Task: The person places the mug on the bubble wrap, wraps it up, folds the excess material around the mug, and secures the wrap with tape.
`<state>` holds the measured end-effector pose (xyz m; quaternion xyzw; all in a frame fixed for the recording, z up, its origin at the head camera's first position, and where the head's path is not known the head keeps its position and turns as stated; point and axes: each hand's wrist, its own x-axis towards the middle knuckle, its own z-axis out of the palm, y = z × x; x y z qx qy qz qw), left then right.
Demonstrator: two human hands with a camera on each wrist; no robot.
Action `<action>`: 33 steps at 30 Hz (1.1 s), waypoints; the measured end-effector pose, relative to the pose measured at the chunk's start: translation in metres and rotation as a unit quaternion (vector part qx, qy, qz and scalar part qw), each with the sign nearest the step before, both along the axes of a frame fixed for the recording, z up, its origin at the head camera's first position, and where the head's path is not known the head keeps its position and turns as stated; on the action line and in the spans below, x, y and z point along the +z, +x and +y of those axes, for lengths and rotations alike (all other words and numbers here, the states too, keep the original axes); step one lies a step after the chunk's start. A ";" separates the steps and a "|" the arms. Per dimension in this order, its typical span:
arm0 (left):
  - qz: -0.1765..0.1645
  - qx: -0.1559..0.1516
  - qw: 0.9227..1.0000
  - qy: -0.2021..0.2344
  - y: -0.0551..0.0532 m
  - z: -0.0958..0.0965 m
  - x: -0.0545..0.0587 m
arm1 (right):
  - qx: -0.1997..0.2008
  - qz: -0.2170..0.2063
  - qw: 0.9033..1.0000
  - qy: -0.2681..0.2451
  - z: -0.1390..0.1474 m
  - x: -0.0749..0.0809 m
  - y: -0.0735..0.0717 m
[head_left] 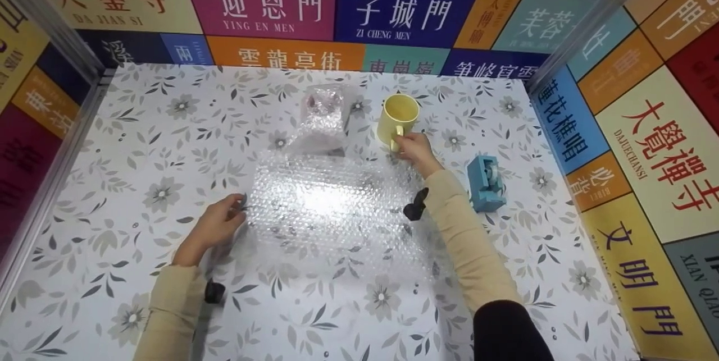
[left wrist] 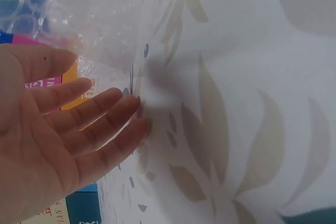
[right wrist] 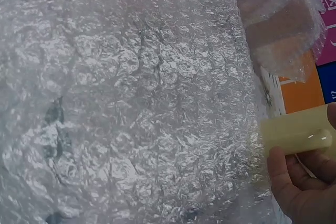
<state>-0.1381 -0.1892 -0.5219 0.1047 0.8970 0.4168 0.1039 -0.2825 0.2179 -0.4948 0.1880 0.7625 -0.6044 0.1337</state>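
A yellow mug [head_left: 400, 111] stands upright toward the back of the table, and my right hand [head_left: 414, 151] grips its handle. In the right wrist view, the fingers curl round the handle of the mug [right wrist: 294, 129]. A sheet of bubble wrap [head_left: 331, 209] lies flat on the table between my two hands. My left hand [head_left: 218, 220] is at the left edge of this sheet. The left wrist view shows the left hand [left wrist: 68, 124] with palm turned to the camera and fingers relaxed and spread, holding nothing, beside the bubble wrap [left wrist: 100, 19].
A pinkish item wrapped in bubble wrap [head_left: 324, 117] stands behind the sheet, left of the mug. A blue tape dispenser [head_left: 486, 184] sits to the right of my right forearm. Panels with lettering [head_left: 258, 4] border the flower-patterned table [head_left: 382, 316] at the back and sides.
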 end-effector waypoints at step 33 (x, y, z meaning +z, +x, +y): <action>0.054 -0.029 0.998 -0.005 0.002 0.008 -0.016 | -0.029 0.099 0.992 -0.068 0.010 0.015 0.016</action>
